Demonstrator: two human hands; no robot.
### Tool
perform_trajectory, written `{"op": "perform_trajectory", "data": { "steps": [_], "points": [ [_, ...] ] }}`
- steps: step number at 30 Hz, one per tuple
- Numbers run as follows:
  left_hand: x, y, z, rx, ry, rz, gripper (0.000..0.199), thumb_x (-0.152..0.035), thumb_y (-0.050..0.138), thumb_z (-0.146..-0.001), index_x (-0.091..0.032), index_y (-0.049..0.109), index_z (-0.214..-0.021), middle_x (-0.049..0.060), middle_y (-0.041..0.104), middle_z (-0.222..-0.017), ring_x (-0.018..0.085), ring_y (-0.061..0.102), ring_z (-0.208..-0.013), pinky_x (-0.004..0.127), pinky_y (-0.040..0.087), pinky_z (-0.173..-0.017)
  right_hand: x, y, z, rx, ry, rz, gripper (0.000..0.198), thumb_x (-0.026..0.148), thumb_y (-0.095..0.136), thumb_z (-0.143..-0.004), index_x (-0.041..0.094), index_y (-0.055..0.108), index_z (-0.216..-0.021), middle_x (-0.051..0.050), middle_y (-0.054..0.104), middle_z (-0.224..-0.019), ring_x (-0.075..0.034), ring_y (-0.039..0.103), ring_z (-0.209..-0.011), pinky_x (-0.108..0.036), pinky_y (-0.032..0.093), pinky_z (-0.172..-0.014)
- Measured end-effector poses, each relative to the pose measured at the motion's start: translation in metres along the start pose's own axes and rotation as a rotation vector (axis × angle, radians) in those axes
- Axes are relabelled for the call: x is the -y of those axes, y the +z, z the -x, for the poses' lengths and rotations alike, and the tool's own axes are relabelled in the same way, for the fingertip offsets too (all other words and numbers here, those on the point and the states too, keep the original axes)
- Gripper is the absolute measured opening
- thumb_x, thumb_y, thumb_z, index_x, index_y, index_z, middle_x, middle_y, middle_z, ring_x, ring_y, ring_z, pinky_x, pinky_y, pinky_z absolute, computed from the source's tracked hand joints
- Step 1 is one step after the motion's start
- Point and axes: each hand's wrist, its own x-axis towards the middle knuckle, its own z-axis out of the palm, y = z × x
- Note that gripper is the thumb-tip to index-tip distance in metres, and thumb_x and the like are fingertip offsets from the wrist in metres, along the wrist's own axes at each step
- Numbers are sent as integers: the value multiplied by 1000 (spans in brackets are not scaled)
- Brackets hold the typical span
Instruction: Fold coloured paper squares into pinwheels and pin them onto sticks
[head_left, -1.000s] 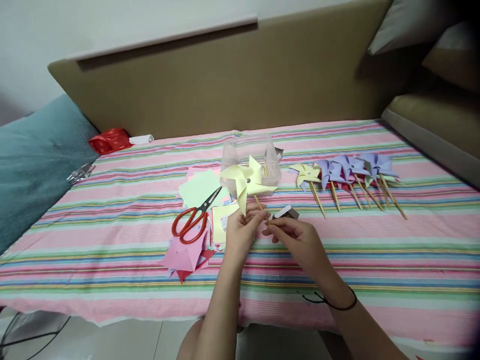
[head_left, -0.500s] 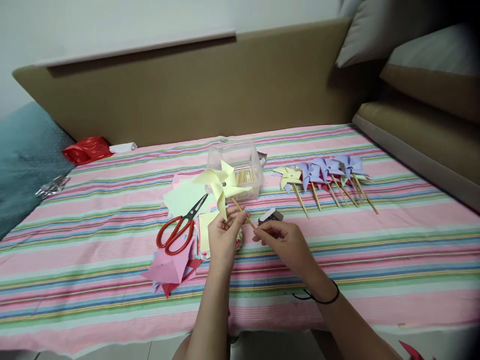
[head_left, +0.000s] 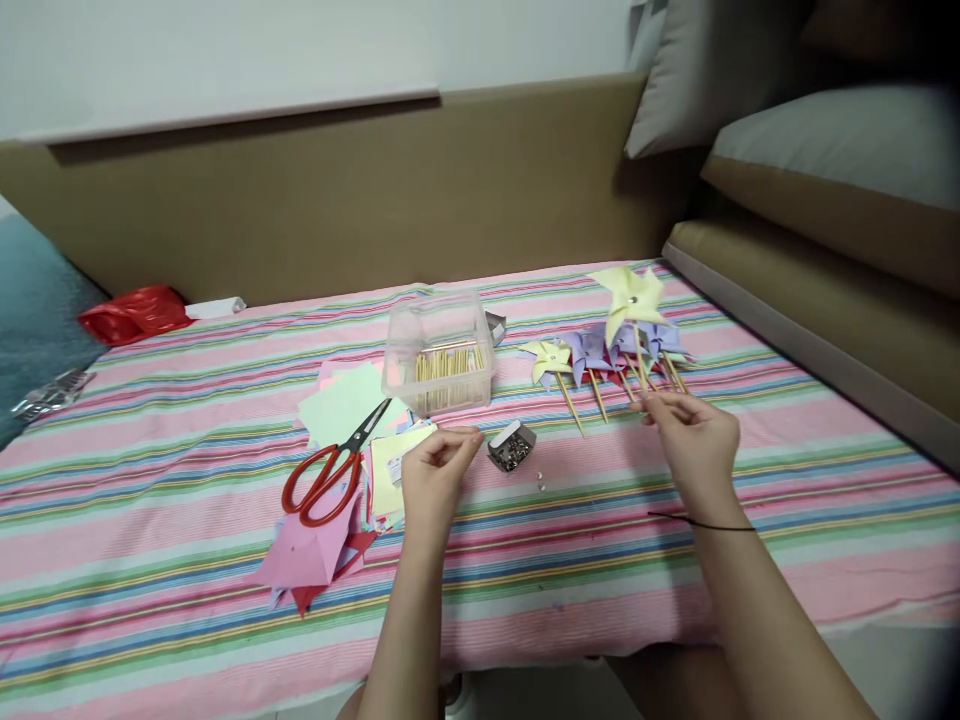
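A yellow paper pinwheel (head_left: 634,298) with a metal pin at its centre stands on a wooden stick. My right hand (head_left: 694,440) pinches the lower end of that stick, holding the pinwheel upright in front of several finished pinwheels. Those on the cloth are a yellow pinwheel (head_left: 550,362) and several purple ones (head_left: 589,352), partly hidden. To the left, my left hand (head_left: 441,470) has its fingers curled and thumb near the index finger, with nothing visible in them. Just right of it sits a small open box of metal pins (head_left: 511,447).
A clear plastic box (head_left: 442,400) holds wooden sticks. Red-handled scissors (head_left: 334,470) lie on coloured paper sheets beside a pink paper piece (head_left: 307,550). Small pale bits (head_left: 541,482) lie near the pins. A red plastic bag (head_left: 135,315) is far left; cushions (head_left: 832,150) stand right.
My right hand has carried the yellow pinwheel rightward, over to the other pinwheels. My left hand has let go of its stick. The view has shifted slightly to the right.
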Motion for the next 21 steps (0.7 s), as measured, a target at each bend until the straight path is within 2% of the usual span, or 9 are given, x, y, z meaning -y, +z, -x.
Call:
{"op": "perform_trajectory", "data": {
  "steps": [2, 5, 10, 16, 19, 21],
  "points": [
    [1, -3, 0, -12, -15, -18, 17, -31, 77, -65, -17, 69, -61, 5, 71, -75, 16, 63, -73, 26, 49, -69, -13, -11, -17, -55, 53, 81, 20, 36, 69, -69, 16, 71, -73, -6, 71, -67, -17, 60, -54, -32, 48, -59],
    [3, -10, 0, -15, -39, -66, 21, -34, 76, -66, -16, 67, -65, 3, 68, -70, 15, 61, -69, 24, 47, -64, -26, -22, -33, -68, 150, 262, 17, 33, 65, -71, 17, 71, -72, -5, 71, -66, -19, 60, -55, -33, 47, -63],
    [6, -23, -2, -22, -41, -107, 24, -38, 73, -69, -15, 68, -73, 3, 68, -72, 14, 62, -70, 23, 46, -65, -31, -24, -41, -43, 193, 357, 16, 33, 68, -69, 18, 70, -64, -5, 68, -58, -20, 57, -54, -34, 43, -66],
    [5, -32, -5, -65, -19, -75, 25, -39, 72, -70, -15, 67, -74, 4, 69, -75, 15, 64, -73, 25, 47, -71, -24, -33, -38, -63, 162, 421, 23, 39, 66, -72, 19, 68, -62, -6, 64, -56, -22, 57, -56, -36, 40, -66],
    [1, -38, -7, -138, -44, -49, 28, -42, 71, -70, -15, 68, -76, 5, 70, -80, 15, 64, -73, 26, 48, -69, -22, -40, -38, -97, 131, 457, 24, 41, 64, -73, 21, 66, -61, -5, 61, -53, -23, 58, -55, -37, 40, -66],
    [-1, -44, -8, -200, -46, -50, 29, -43, 69, -71, -15, 67, -78, 6, 70, -84, 15, 63, -71, 25, 48, -67, -20, -39, -35, -93, 54, 385, 23, 43, 64, -74, 22, 67, -65, -6, 63, -57, -23, 57, -53, -38, 41, -62]
  ]
}}
